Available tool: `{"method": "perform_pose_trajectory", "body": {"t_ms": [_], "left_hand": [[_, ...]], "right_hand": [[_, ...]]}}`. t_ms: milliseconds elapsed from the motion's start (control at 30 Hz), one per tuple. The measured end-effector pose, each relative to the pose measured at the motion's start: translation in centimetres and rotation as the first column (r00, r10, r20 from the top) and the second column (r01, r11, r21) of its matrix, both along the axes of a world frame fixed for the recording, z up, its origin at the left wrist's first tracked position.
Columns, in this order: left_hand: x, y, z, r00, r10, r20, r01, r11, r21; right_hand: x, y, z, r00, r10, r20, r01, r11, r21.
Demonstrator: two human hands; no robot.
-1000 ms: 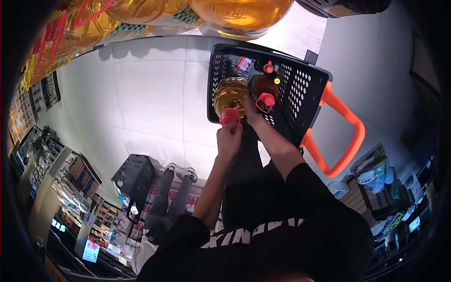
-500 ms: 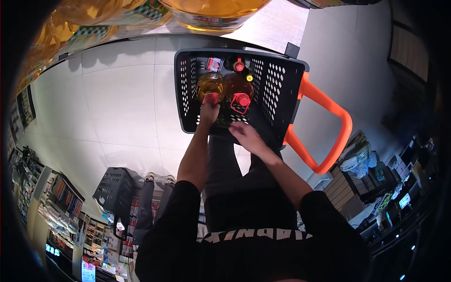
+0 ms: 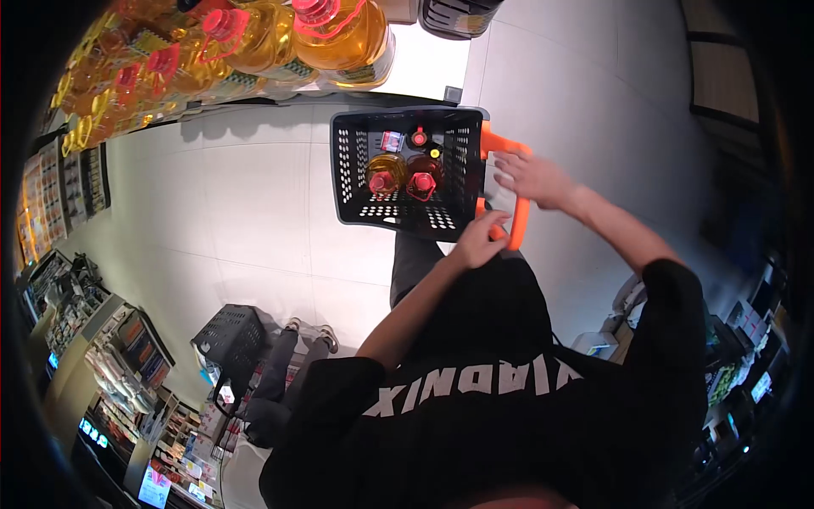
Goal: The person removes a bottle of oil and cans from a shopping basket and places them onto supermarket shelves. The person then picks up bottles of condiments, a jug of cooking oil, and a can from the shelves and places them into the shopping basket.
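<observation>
A black shopping basket (image 3: pixel 407 222) with perforated walls stands in front of me, its orange handle (image 3: pixel 519 222) folded out to the right. Around the lower arm of that handle my left hand (image 3: pixel 479 243) is closed, thumb on one side and fingers on the other. My right hand (image 3: pixel 536 180) lies flat over the handle's upper part, its fingers outstretched and slightly blurred. Inside the basket are a yellow oil bottle (image 3: pixel 386 167) with a red cap, a darker bottle (image 3: pixel 421 182) with a red cap and carry loop, a small carton (image 3: pixel 392 142), a red-topped bottle (image 3: pixel 419 136) and a yellow cap (image 3: pixel 435 153).
Large oil bottles (image 3: pixel 339 47) stand along a white display ledge (image 3: pixel 428 64) at upper left. A dark container (image 3: pixel 458 17) sits at its end. Behind me at lower left is another person's leg (image 3: pixel 275 365) beside a second black basket (image 3: pixel 231 339). Tiled floor (image 3: pixel 254 212) surrounds the basket.
My left hand has left the yellow bottle's red cap and moved right to the handle. My right hand has moved from the basket's near rim to the handle. The basket appears farther away.
</observation>
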State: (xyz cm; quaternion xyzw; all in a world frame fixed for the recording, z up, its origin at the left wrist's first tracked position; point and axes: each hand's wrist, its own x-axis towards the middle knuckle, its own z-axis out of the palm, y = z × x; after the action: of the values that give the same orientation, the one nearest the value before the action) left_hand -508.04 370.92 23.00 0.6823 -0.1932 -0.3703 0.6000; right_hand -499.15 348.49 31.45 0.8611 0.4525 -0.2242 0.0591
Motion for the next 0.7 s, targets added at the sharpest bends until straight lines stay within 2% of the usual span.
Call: {"method": "perform_pose_trajectory", "body": {"t_ms": [33, 67, 133, 167, 200, 233, 267, 433, 567, 700], "left_hand": [[-1.1, -2.4, 1.2, 0.992, 0.028, -0.125, -0.027, 1.0, 0.009], [-1.7, -4.4, 1.7, 0.982, 0.072, -0.174, -0.053, 0.993, 0.109], [-1.5, -7.5, 2.7, 0.906, 0.335, -0.26, -0.276, 0.932, 0.236], [-0.7, -8.3, 2.1, 0.912, 0.388, -0.134, -0.324, 0.881, 0.346], [0.2, -9.0, 2.5, 0.905, 0.426, -0.013, -0.376, 0.813, 0.444], [0.7, -9.2, 3.0, 0.834, 0.545, -0.082, -0.471, 0.782, 0.409], [0.9, -9.2, 3.2, 0.811, 0.58, -0.077, -0.487, 0.742, 0.461], [1.6, -8.2, 2.6, 0.841, 0.539, 0.056, -0.464, 0.662, 0.589], [2.8, -5.5, 3.0, 0.81, 0.585, 0.041, -0.51, 0.669, 0.54], [4.2, -2.4, 3.9, 0.806, 0.582, 0.108, -0.553, 0.674, 0.49]], "right_hand": [[1.7, -0.4, -0.9, 0.997, 0.02, -0.077, -0.018, 1.0, 0.023], [3.1, -0.1, -1.3, 0.987, 0.046, -0.151, -0.04, 0.998, 0.044], [4.0, 1.5, -0.7, 0.963, 0.213, -0.162, -0.234, 0.964, -0.122], [4.1, 1.9, -0.5, 0.939, 0.29, -0.185, -0.326, 0.922, -0.207], [3.7, 1.9, -1.2, 0.948, 0.284, -0.144, -0.304, 0.942, -0.144], [3.4, 1.7, -2.4, 0.955, 0.278, -0.104, -0.287, 0.954, -0.086], [3.7, 1.8, -2.2, 0.961, 0.271, -0.057, -0.273, 0.962, -0.027], [4.5, 3.4, -1.2, 0.969, 0.228, -0.095, -0.235, 0.97, -0.066], [6.0, 6.1, -0.5, 0.975, 0.178, -0.133, -0.191, 0.977, -0.094], [7.2, 9.1, -0.9, 0.981, 0.149, -0.121, -0.161, 0.982, -0.095]]}}
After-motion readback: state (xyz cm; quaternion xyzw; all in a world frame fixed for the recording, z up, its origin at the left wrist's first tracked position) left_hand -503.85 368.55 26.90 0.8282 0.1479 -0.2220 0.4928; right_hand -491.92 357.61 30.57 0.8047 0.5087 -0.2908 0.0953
